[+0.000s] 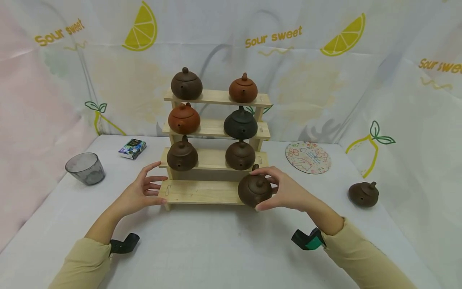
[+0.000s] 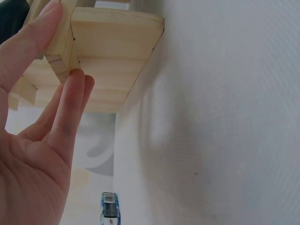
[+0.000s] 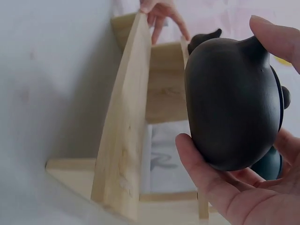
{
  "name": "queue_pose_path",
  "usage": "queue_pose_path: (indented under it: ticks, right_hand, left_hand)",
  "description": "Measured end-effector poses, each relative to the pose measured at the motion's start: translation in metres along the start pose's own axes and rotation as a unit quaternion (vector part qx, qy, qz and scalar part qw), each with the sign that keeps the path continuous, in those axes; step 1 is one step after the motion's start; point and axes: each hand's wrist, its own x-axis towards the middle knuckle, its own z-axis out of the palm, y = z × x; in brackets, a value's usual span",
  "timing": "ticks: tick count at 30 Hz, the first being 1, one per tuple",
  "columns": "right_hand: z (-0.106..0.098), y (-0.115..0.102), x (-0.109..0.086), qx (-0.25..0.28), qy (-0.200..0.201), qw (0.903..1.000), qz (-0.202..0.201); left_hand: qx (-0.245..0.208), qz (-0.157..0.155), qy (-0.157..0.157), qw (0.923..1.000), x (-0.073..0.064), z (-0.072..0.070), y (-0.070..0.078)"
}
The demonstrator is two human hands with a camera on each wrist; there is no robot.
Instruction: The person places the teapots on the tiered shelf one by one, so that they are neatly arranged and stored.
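A tiered wooden display stand (image 1: pixel 202 192) bears several small clay teapots. My right hand (image 1: pixel 285 190) grips a dark brown teapot (image 1: pixel 254 191) over the right end of the lowest shelf. The right wrist view shows a gap between this teapot (image 3: pixel 234 103) and the shelf board (image 3: pixel 124 126), with fingers and thumb on opposite sides of it. My left hand (image 1: pixel 138 190) holds the stand's left end; in the left wrist view its thumb and fingertips lie on either side of a board end (image 2: pixel 63 49). On the shelf above sit two brown teapots, left (image 1: pixel 182 155) and right (image 1: pixel 240 155).
Another brown teapot (image 1: pixel 363 194) sits at the table's right side. A round patterned mat (image 1: pixel 308 157) lies right of the stand. To the left are a grey glass (image 1: pixel 86 168) and a small printed box (image 1: pixel 132 149). A lemon-print cloth (image 1: pixel 216 24) hangs behind.
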Motion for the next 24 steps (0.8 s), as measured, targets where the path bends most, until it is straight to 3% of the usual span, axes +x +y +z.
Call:
queue_pose_path:
  ticks: [15,24]
  right_hand:
    - [0.033,-0.005,0.022,0.043,-0.044,0.998,-0.014]
    - [0.057,-0.008,0.036,-0.005,-0.039,0.9992,-0.006]
  left_hand:
    - [0.007,0.007,0.002,1.0,0.0,0.001,0.0]
    - [0.007,0.01,0.003,0.9999,0.0,0.001,0.0]
